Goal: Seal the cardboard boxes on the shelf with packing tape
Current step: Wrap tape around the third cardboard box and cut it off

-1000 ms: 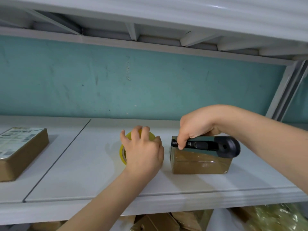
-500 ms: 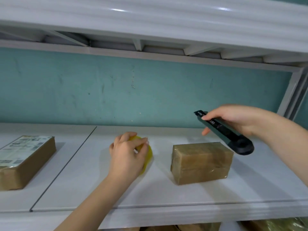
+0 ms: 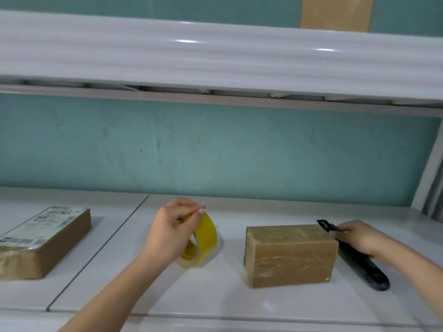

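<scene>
A small brown cardboard box [image 3: 288,254] wrapped in clear tape stands on the white shelf [image 3: 230,298], right of centre. Left of it, a roll of yellow packing tape [image 3: 205,238] stands on edge. My left hand [image 3: 171,232] grips the roll from the left, fingers pinched at its top. My right hand [image 3: 354,237] holds a black utility knife [image 3: 359,262] just right of the box, the knife lying low along the shelf with its tip near the box's back right corner.
A flat brown parcel [image 3: 40,243] with a printed label lies at the far left of the shelf. A seam [image 3: 96,255] divides the shelf boards. The upper shelf [image 3: 215,58] hangs overhead, a metal upright [image 3: 429,180] stands at right, and the teal wall is behind.
My right hand has carried the knife off the box top and down to the shelf on the box's right. My left hand stays on the tape roll, now pinching its top.
</scene>
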`<action>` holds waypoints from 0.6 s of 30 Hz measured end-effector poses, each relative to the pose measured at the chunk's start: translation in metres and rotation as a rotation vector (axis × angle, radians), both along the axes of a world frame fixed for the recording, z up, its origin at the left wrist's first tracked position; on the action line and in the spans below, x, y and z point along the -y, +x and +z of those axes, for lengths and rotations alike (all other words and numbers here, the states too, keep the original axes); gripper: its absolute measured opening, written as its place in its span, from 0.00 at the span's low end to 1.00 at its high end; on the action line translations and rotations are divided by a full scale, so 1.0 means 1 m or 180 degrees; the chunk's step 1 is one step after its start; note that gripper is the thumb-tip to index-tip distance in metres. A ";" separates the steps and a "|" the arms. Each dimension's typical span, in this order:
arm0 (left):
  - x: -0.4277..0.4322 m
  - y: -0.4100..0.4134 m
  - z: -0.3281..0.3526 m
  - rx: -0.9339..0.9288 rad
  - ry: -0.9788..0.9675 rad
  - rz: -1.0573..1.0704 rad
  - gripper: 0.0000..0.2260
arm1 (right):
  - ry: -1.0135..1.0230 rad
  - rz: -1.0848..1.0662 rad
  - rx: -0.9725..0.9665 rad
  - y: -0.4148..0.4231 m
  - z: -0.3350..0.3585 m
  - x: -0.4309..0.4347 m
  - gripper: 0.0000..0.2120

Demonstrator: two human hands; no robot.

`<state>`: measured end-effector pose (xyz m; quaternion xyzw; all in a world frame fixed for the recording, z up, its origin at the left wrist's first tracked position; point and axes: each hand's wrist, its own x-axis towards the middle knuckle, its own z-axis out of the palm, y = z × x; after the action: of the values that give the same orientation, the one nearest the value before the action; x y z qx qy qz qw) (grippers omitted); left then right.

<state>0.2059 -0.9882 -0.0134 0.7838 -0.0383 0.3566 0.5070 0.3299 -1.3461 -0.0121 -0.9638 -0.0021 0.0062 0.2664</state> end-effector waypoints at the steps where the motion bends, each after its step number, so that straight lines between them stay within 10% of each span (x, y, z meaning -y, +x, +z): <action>1: 0.004 -0.002 0.005 0.0111 0.0054 0.0067 0.14 | 0.0022 0.0060 0.0039 0.004 -0.004 0.000 0.13; 14: 0.099 -0.008 0.044 0.2175 0.3006 0.1687 0.05 | -0.0130 0.0491 0.0597 -0.005 0.000 0.012 0.12; 18: 0.125 -0.007 0.051 0.2416 0.3223 0.1798 0.04 | 0.1711 0.0689 0.1270 -0.045 0.051 -0.007 0.12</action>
<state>0.1992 -1.1135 0.0379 0.7249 -0.1692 0.6627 -0.0820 0.2852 -1.3392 0.0388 -0.8357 -0.1579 -0.1548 0.5027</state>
